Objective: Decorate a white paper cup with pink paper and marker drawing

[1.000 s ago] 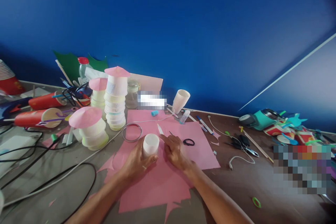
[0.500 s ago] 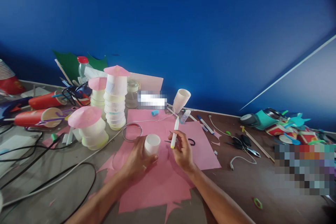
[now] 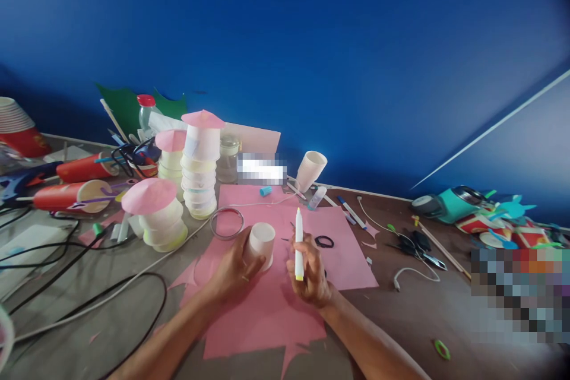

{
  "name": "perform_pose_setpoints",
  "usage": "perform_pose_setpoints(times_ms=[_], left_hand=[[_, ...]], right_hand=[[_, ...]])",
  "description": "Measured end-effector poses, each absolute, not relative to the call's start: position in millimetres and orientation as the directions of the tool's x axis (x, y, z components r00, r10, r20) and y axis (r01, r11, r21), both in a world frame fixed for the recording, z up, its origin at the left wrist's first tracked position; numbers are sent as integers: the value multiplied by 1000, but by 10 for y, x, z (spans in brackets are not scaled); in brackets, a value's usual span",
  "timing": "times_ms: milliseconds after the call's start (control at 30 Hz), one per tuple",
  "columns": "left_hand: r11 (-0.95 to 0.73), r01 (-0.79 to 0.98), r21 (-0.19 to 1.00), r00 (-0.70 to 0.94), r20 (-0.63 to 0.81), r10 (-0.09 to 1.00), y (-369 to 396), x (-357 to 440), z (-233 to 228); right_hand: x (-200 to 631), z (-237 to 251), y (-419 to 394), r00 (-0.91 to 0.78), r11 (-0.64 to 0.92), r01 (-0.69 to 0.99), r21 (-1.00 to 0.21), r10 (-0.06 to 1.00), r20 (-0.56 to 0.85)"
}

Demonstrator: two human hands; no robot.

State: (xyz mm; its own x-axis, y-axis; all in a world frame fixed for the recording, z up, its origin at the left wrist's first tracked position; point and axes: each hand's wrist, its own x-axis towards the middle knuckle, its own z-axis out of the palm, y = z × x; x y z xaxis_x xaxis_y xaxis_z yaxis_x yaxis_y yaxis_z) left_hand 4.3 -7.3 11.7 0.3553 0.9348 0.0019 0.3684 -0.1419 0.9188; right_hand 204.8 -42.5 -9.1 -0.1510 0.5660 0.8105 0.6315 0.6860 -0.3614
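Your left hand (image 3: 231, 267) grips the cup (image 3: 262, 238), steadying it on the pink paper (image 3: 267, 309); your right hand (image 3: 312, 273) fingers pinch the marker (image 3: 298, 243) upright, ready.

Both forearms bare, reaching in from the near edge of the table and converging toward its middle. Left hand (image 3: 231, 267) set palm inward, fingers curled and wrapped round something, thumb on the near side, a ring on one finger. Right hand (image 3: 309, 273) raised just beside it, wrist bent a little, back of the hand turned to the right, fingers and thumb pinched together in a closed grip. Hands near each other, not touching.
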Motion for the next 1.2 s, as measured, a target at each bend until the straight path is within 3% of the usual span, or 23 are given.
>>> perform_pose_setpoints(times_ms=[200,367,567,833,1033,1200], left_hand=[[-133,280,951,411,6,912,-72,12,97],[-60,270,961,344,-38,938,-100,-3,101],[-58,268,962,388,-53,920,-106,-14,136],[-47,230,972,423,-56,904,-109,-12,162],[-200,310,930,385,70,920,-93,28,17],[-211,384,899,375,58,925,-93,46,33]], right_hand=[[2011,-79,-440,-139,731,544,-412,563,815],[1956,-5,-500,-121,726,469,-502,616,778],[1901,8,-545,-155,721,510,-470,614,774],[1862,-25,-542,-133,696,429,-576,680,722],[1855,12,-509,-168,741,389,-547,641,749],[1880,22,-499,-239,767,419,-487,610,756]])
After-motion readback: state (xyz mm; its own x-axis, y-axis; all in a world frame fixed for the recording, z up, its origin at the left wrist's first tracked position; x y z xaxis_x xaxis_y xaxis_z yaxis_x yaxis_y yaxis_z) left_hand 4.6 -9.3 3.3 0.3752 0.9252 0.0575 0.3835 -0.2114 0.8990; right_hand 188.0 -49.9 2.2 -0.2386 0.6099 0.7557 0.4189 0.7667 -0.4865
